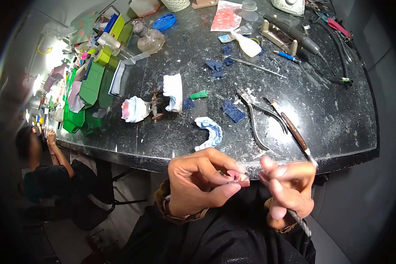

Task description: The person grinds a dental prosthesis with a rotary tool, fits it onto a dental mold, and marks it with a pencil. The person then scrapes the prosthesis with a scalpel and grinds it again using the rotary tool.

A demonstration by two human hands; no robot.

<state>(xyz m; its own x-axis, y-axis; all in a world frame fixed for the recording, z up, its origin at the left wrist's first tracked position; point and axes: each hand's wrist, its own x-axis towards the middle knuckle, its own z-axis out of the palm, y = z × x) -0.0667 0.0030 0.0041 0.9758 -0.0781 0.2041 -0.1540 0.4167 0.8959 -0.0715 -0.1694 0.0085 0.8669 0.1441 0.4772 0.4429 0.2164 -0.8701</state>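
Between the thumb and fingers of my left hand (202, 178) is a small pink denture piece (241, 179) with a pale spot on it, just past the table's front edge. My right hand (291, 189), a little blurred, is closed around a slim metal hand tool (300, 223). Its twisted handle sticks out below the palm; the working end is hidden or smeared. The right fingertips are close to the pink piece, with a gap between. Ahead of my left hand lies a blue-white horseshoe-shaped dental cast (210, 134).
An articulator with plaster casts (174, 93) stands mid-table. Pliers (253, 119) and a wooden-handled knife (295, 132) lie front right. Further back are a handpiece (295, 35), a glass burner (149, 40) and green boxes (91, 83). Another person (53, 171) sits at left.
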